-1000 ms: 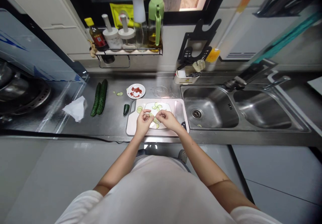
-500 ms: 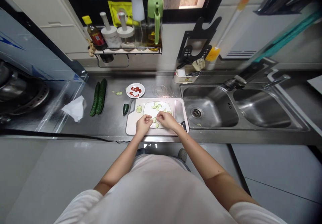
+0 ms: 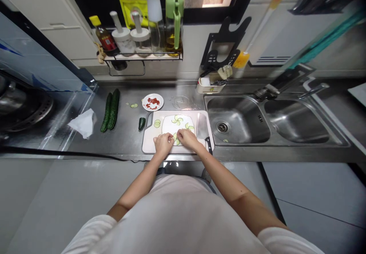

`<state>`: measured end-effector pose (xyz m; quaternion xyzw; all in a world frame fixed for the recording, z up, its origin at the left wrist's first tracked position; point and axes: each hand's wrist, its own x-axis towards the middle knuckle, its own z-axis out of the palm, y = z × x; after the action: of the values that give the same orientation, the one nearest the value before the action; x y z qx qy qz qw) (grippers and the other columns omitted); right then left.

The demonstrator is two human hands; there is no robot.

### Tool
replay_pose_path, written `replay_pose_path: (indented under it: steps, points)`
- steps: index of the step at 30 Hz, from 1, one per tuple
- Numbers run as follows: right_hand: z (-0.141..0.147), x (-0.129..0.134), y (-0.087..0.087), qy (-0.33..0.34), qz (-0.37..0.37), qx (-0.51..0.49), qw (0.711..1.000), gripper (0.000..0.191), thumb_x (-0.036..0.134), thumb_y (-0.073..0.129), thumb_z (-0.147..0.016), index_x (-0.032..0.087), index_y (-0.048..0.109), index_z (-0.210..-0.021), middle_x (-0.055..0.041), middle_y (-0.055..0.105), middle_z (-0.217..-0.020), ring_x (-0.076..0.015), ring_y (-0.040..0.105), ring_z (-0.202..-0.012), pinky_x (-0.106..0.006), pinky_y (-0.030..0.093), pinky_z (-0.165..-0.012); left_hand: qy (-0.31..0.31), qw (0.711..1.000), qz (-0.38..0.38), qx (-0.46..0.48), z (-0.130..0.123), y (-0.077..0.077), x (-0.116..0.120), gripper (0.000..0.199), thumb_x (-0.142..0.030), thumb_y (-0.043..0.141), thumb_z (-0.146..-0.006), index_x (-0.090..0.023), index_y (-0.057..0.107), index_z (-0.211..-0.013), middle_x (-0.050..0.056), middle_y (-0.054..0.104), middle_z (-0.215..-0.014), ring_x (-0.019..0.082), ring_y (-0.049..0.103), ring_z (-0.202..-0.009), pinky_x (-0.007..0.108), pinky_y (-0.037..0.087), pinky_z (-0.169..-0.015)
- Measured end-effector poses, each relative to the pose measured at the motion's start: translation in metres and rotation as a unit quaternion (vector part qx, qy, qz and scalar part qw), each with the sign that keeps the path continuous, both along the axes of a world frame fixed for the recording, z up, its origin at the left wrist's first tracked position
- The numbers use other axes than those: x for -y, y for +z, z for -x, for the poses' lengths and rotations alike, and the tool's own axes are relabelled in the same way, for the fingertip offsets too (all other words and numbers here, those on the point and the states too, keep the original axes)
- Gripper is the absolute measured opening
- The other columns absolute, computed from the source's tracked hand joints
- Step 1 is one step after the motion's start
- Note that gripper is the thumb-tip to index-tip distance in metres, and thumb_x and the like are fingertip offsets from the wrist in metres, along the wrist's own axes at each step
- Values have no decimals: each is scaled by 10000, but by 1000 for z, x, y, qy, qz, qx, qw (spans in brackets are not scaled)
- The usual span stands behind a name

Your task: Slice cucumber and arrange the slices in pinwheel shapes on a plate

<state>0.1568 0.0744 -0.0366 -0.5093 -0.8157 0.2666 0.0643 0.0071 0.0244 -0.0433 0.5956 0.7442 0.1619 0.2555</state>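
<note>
Over the near edge of a white plate (image 3: 168, 126), my left hand (image 3: 164, 144) has its fingers pinched together; whatever lies in them is too small to make out. Facing it, my right hand (image 3: 187, 138) is closed in a pinch on a pale green cucumber slice (image 3: 175, 136) between the two hands. Half-round cucumber slices (image 3: 177, 120) lie in a fan at the plate's far side, and more slices (image 3: 189, 126) sit at its right. The plate rests on a pink cutting board (image 3: 149, 141). A few round slices (image 3: 157, 123) lie on the board's left part.
A knife (image 3: 208, 144) lies on the board's right end. Left of the board are a cucumber end piece (image 3: 142, 123), two whole cucumbers (image 3: 111, 110) and a crumpled tissue (image 3: 83, 123). Behind stands a small plate (image 3: 145, 97) of chopped red pieces. A double sink (image 3: 240, 119) is at right.
Both hands have come slightly nearer to me, with the right hand lower on the plate. More of the slices at the plate's right side now show. The view has shifted a little.
</note>
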Motion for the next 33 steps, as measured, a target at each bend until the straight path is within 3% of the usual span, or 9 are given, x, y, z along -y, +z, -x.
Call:
replay_pose_path:
  steps: [8,20,26,33]
  points:
    - [3,0,-4,12,-20,38,999,176,193,490,-899,183,666,-899,-92,675,-897,-210,567,-855,-283,342,-677,-22,999,-4,-26,-1,-2,1,189,-297,545,-846,-213,688,-935,88,679,-940,275,558,-979,403,278,-885]
    - [7,2,-1,34,-26,112,993,221,225,446,-951,155,652,-989,-118,662,-1010,-221,541,-962,-292,358,-792,-36,995,-19,-87,-2,-7,4,200,-323,521,-887,-242,669,-995,59,666,-981,243,555,-981,386,289,-866]
    - [7,3,1,37,-24,131,990,237,224,424,-961,152,646,-1006,-126,651,-1058,-226,524,-998,-294,350,-810,-117,981,-96,-123,0,-15,14,255,-285,471,-923,-276,684,-1061,68,657,-1022,234,538,-973,396,287,-847]
    - [8,4,4,41,-26,139,989,252,221,410,-966,145,646,-1010,-126,650,-1058,-223,522,-994,-292,347,-803,-168,968,-111,-149,2,-19,17,314,-231,471,-909,-306,679,-1131,69,649,-1037,238,515,-953,405,282,-810]
